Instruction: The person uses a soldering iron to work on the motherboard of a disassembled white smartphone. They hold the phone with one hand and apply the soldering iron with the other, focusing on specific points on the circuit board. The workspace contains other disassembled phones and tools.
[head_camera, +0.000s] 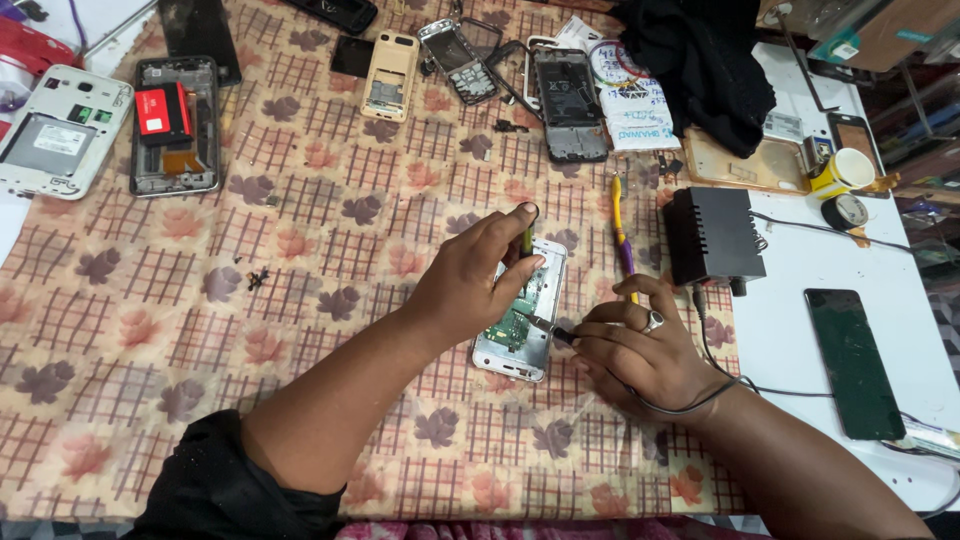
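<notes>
The open phone (522, 322) lies flat on the flowered cloth (200, 330) in the middle of the bench (800, 330), with its back off so the green board inside shows. The left hand (475, 275) rests on the top part of the phone. It seems to hold the phone down so it does not slide. Its fingers are curled shut around a thin tool with a yellow handle (526, 238), which stands nearly upright over the board. The right hand (640, 350) sits just beside the phone on the right. It is closed around a soldering pen (548, 329), held low and slanted like a pencil, so the metal tip can touch a small spot on the board. A black wire (700, 395) runs from the pen around the wrist and up to a black box (712, 236) near the hand.

A yellow and purple toothbrush (621, 235) lies between the phone and the box. Farther up the cloth lie more opened phones: a white one (60, 130), one with a red part (172, 122), a tan one (390, 75) and a dark one (570, 105). A black cloth (700, 70) is heaped at the top. A dark phone (852, 360) lies on the white part, well apart. Nothing sits on the open phone but the two hands.
</notes>
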